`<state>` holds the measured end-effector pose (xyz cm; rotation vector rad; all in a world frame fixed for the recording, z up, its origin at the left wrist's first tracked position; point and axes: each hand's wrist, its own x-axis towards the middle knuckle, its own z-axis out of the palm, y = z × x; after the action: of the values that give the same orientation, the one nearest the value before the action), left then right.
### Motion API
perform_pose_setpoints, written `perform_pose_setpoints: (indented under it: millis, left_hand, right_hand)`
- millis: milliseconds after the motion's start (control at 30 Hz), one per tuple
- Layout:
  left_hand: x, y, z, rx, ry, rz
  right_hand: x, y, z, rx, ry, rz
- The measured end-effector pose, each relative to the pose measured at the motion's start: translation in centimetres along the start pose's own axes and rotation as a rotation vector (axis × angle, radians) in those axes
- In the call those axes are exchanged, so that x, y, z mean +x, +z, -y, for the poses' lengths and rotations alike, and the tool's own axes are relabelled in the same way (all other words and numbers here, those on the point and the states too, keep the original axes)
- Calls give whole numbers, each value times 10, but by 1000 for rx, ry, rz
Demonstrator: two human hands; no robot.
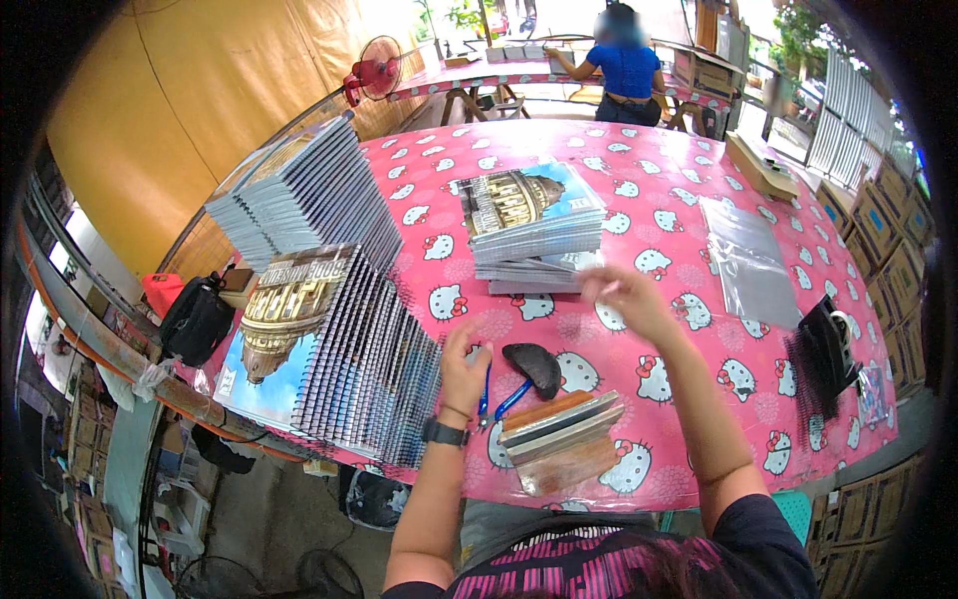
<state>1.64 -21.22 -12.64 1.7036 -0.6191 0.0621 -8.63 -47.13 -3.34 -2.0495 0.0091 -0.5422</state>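
Far to the left of the left hand [465,371], a fanned stack of spiral-bound notebooks [329,349] leaned across the pink cartoon-print tablecloth [659,200], with a second slanted stack [299,195] beyond it. The left hand, a dark watch [444,432] on its wrist, rested on the cloth just beside the nearest notebooks, fingers loosely curled; whether it gripped anything could not be told. Touching or nearly touching its right side lay blue-handled pliers [499,399], and just right of those a dark curved pad [534,367]. Below the pad, toward the body, sat a wooden and metal block tool [561,439]. Ahead of both hands lay a flat pile of notebooks [534,235] with a building on the cover. The right hand [624,299] was raised just beside that pile's near right corner, blurred, fingers spread and apparently released. Well to its right lay clear plastic bags [748,265], then a black device [826,349] near the table edge.
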Motion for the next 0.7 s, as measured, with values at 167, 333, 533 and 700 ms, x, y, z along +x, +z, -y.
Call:
perform_pose_setpoints:
  millis: [167, 333, 533, 700]
  left_hand:
    - [75, 7, -18, -341, -150, -132]
    - [122, 16, -22, -551, -495, -1]
    - [134, 22, -23, -543, -412, -113]
    - [127, 27, -42, -519, -325, -104]
  right_hand:
    - [77, -24, -37, 323, 290, -338]
    - [96, -17, -60, 445, 406, -124]
    - [90, -18, -41, 467, 469, -122]
    - [87, -21, -46, 477, 423, -184]
